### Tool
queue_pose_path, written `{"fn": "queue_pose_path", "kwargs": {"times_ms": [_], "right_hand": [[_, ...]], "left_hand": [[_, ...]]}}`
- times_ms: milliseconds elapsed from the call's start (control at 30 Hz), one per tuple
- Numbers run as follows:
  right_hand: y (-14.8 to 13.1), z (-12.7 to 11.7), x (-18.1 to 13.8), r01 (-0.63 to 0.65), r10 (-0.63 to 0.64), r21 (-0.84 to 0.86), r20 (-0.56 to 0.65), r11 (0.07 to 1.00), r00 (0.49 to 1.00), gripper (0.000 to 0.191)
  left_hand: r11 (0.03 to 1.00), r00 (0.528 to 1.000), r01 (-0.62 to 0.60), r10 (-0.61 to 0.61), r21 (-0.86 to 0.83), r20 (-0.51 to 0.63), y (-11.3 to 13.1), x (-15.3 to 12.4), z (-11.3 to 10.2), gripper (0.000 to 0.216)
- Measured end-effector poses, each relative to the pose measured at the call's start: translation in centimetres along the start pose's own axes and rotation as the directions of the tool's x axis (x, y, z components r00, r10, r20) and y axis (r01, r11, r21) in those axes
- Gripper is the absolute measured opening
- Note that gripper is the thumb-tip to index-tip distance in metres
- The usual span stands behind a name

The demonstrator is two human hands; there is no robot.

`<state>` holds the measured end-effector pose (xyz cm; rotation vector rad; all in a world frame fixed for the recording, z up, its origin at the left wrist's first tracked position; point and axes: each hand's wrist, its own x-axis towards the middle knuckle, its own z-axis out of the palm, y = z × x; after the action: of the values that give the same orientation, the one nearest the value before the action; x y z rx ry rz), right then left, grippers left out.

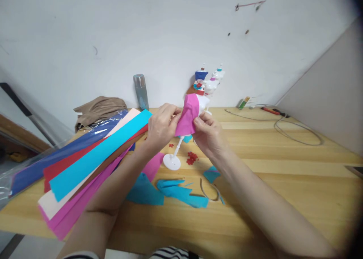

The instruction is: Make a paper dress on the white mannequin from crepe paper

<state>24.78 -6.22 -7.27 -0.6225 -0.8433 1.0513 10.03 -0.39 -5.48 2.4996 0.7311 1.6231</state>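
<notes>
A small white mannequin [202,102] on a stand with a round base [172,162] is tilted above the table between my hands. Pink crepe paper [188,115] wraps around its body. My left hand [163,123] pinches the left edge of the paper. At the paper's right edge, the thumb and fingers of my right hand [208,132] are closed on it, beside the white body. Red paper flowers [192,158] lie near the base. Blue crepe paper pieces [181,193] and a pink piece [153,166] lie nearer to me.
Long folded crepe paper strips [99,153] cover the table's left side, with brown cloth [100,109] behind. A flask [141,92] and more decorated mannequins [210,86] stand by the wall. At right lie a cable [300,142], a red tool [269,110] and a green-yellow item [243,103].
</notes>
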Motion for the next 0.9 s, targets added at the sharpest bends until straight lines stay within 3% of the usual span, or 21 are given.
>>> {"fn": "queue_pose_path", "kwargs": {"times_ms": [167, 333, 433, 600, 667, 767, 900], "right_hand": [[-0.2, 0.0, 0.1, -0.024, 0.025, 0.029, -0.022, 0.999, 0.999, 0.043], [-0.3, -0.3, 0.0, -0.032, 0.032, 0.008, 0.000, 0.999, 0.999, 0.040], [-0.4, -0.4, 0.0, -0.043, 0.043, 0.003, 0.007, 0.999, 0.999, 0.038], [-0.4, -0.4, 0.2, -0.047, 0.047, 0.032, -0.005, 0.998, 0.999, 0.040], [-0.3, -0.5, 0.3, -0.040, 0.040, 0.028, -0.003, 0.999, 0.999, 0.040], [-0.2, -0.8, 0.4, -0.025, 0.025, -0.005, 0.015, 1.000, 1.000, 0.039], [0.0, -0.8, 0.3, -0.015, 0.016, -0.047, 0.014, 0.999, 1.000, 0.041]], "left_hand": [[0.998, 0.996, -0.057, 0.060, 0.041, -0.070, -0.3, -0.3, 0.6, 0.014], [0.944, 0.919, -0.293, 0.322, 0.153, -0.228, -0.4, -0.6, 1.3, 0.020], [0.921, 0.894, -0.361, 0.386, 0.144, -0.226, -0.6, -0.9, 1.7, 0.022], [0.920, 0.908, -0.390, 0.380, -0.025, -0.178, -1.4, -0.7, 1.6, 0.024], [0.930, 0.939, -0.337, 0.320, -0.148, -0.126, -1.5, -0.4, 1.1, 0.026], [0.936, 0.989, -0.122, 0.142, -0.330, 0.035, -1.4, 0.3, -0.2, 0.023], [0.897, 0.959, 0.195, -0.089, -0.397, 0.270, -0.7, 1.1, -1.7, 0.017]]}}
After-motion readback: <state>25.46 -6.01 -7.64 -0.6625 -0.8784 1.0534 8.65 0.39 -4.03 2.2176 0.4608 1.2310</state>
